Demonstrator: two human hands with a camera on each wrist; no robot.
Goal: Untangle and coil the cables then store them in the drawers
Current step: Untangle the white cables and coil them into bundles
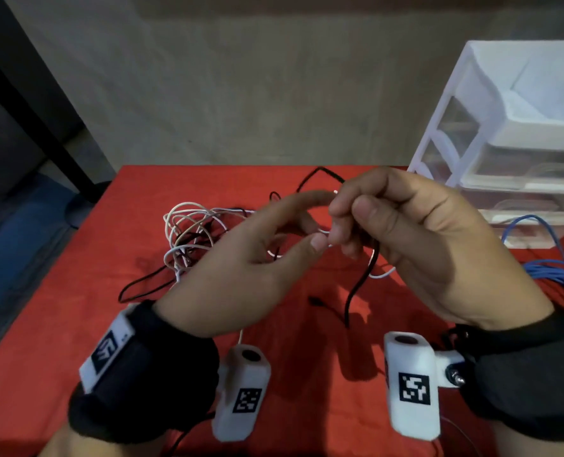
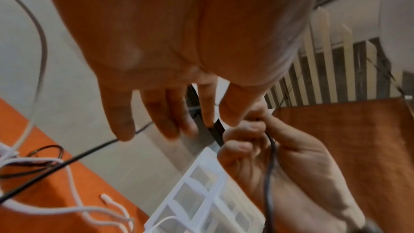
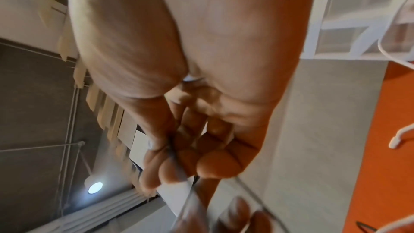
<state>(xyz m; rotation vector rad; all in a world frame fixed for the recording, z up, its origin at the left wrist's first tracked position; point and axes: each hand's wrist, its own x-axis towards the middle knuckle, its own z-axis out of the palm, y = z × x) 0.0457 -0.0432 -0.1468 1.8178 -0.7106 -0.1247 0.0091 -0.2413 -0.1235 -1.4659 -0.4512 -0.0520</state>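
Above the red table (image 1: 76, 341) my right hand (image 1: 350, 212) grips a black cable (image 1: 361, 282) in its curled fingers; the cable hangs down from the fist and loops up behind it. A thin white cable (image 1: 325, 230) also runs through those fingers. My left hand (image 1: 320, 219) reaches across with its index finger straight and its thumb tip touching the white cable beside the right fingers. In the left wrist view the black cable (image 2: 270, 166) runs down the right palm. A tangle of white and black cables (image 1: 191, 239) lies behind my left hand.
A white plastic drawer unit (image 1: 465, 103) stands at the back right of the table. Blue cable (image 1: 551, 268) is piled in front of it at the right edge. A loose black plug (image 1: 315, 301) lies near the table's middle. A dark post stands off the table's left.
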